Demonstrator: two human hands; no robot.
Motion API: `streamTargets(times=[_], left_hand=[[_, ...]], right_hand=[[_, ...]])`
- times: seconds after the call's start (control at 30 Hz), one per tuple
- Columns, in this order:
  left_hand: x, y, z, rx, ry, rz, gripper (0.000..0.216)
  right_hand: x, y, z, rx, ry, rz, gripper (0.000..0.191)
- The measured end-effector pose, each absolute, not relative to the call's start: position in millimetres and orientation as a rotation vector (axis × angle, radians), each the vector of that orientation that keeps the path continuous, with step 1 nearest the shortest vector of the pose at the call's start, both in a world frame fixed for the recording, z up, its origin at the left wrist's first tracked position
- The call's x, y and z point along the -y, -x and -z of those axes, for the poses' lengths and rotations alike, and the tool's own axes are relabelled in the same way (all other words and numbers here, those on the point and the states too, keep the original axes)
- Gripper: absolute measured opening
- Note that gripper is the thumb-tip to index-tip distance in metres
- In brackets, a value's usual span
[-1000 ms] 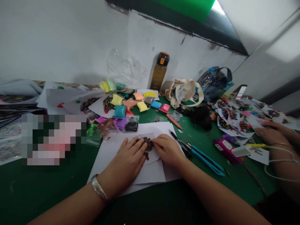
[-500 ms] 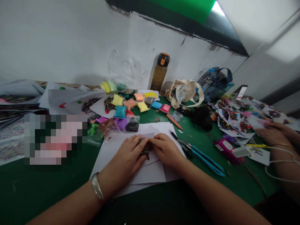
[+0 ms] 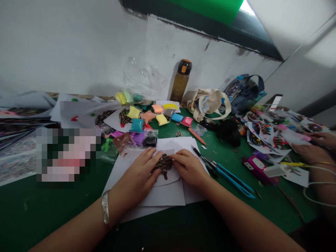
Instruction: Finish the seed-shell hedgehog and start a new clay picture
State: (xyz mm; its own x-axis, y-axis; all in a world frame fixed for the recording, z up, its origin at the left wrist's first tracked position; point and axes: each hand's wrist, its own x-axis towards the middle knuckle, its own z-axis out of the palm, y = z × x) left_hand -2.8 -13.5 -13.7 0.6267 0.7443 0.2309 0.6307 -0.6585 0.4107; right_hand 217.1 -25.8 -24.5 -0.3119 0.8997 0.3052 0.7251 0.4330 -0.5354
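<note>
A dark cluster of striped sunflower seeds (image 3: 164,163) lies stuck on white paper (image 3: 168,192) on the green table (image 3: 52,210). My left hand (image 3: 136,178), with a silver bangle on the wrist, rests flat on the paper, its stretched fingers touching the left side of the seed cluster. Opposite it, my right hand (image 3: 189,168) has curled fingertips pressing on the cluster's right side. Part of the seeds is hidden under my fingers.
Small coloured clay packets (image 3: 147,117) and seed-covered papers (image 3: 115,117) lie behind. A brown bottle (image 3: 180,80) stands at the wall beside bags (image 3: 210,103). Blue-handled scissors (image 3: 231,180) and a pen (image 3: 201,160) lie right of the paper. Another person's hands (image 3: 312,152) work at the right among decorated cards.
My fingertips have shifted slightly on the seed cluster, uncovering more of it. The view has drifted a little, and the other person's hands have moved slightly to the right.
</note>
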Motion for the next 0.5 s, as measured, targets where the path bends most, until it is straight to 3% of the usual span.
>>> streamTargets(times=[0.5], left_hand=[[-5, 42, -39, -1.506, -2.313, -0.695, 0.035]], right_hand=[[24, -224, 24, 2.091, 1.440, -0.437, 0.029]])
